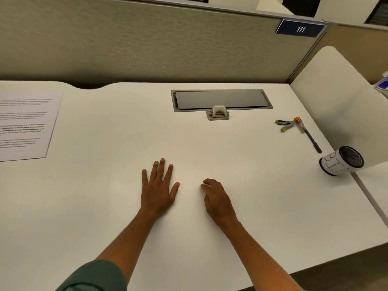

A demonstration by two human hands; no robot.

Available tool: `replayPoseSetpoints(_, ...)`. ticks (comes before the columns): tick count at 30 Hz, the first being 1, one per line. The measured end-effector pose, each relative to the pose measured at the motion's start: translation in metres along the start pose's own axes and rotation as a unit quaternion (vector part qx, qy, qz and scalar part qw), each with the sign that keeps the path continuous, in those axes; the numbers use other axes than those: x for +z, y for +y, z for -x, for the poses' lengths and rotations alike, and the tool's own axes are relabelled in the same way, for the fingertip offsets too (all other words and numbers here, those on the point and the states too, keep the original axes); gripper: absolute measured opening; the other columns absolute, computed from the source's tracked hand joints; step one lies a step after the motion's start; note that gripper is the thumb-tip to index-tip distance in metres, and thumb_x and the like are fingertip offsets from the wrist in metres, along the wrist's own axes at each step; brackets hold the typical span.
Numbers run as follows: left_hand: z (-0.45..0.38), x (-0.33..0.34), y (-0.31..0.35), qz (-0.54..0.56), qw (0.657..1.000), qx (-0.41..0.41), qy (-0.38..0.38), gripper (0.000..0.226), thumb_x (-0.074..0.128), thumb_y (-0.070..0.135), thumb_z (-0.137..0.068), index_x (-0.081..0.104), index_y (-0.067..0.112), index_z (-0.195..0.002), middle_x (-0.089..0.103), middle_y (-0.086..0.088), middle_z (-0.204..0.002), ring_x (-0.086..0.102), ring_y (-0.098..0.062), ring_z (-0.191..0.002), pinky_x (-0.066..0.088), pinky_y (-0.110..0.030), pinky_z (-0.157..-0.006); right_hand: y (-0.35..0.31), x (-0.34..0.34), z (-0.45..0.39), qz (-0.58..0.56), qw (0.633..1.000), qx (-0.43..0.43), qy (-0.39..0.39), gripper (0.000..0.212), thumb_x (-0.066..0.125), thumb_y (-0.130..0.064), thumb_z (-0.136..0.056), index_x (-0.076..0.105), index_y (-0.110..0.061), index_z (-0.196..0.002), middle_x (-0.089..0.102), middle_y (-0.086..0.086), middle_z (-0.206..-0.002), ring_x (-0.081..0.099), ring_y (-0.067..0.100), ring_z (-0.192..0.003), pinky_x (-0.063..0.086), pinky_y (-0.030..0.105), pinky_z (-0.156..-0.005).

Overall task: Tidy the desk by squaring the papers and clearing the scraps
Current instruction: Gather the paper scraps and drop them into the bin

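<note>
A printed paper stack [25, 124] lies at the far left of the white desk [105, 196], its left part cut off by the frame edge. My left hand [158, 187] rests flat on the desk's middle with fingers spread. My right hand [217, 197] sits just to its right, fingers curled down onto the surface; whether they hold anything is hidden. A black mesh cup [340, 160] wrapped in a hand-lettered paper label stands at the right edge. No loose scraps are visible on the desk.
A grey cable hatch [221, 99] is set into the desk's back, with a small hole punch [218, 113] at its front lip. A green-tipped staple remover [283, 124] and a pen [308, 135] lie at the right. A fabric partition stands behind, a white side panel [336, 97] at right.
</note>
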State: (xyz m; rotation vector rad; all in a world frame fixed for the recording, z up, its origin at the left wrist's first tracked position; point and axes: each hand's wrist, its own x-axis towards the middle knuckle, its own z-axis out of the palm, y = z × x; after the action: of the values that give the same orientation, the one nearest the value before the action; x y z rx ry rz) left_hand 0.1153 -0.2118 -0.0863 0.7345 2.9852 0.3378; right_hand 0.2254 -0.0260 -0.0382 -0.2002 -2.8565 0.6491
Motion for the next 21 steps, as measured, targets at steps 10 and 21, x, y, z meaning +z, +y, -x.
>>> replayPoseSetpoints(10,0.000,-0.003,0.002,0.005,1.000,0.000,0.000,0.069,0.020,0.056,-0.094,0.022,0.022,-0.155,0.010,-0.006,-0.165,0.011,-0.026,-0.152,0.010,-0.058,-0.120,-0.002,0.007,-0.001,-0.021,0.998,0.049,-0.046,0.029,0.055,-0.004,-0.093,0.062,0.002,-0.120,0.061,0.013,-0.122,0.055,0.028,-0.115,0.042,0.027,-0.097)
replayPoseSetpoints(21,0.001,-0.007,0.003,0.008,1.000,0.006,0.000,0.070,0.019,0.055,-0.094,0.025,0.020,-0.154,0.014,-0.008,-0.164,0.014,-0.028,-0.152,0.012,-0.058,-0.119,-0.007,0.014,-0.001,0.062,0.992,0.030,-0.105,0.013,0.050,-0.041,-0.090,0.058,-0.038,-0.099,0.055,-0.021,-0.102,0.054,-0.007,-0.094,0.043,0.022,-0.080)
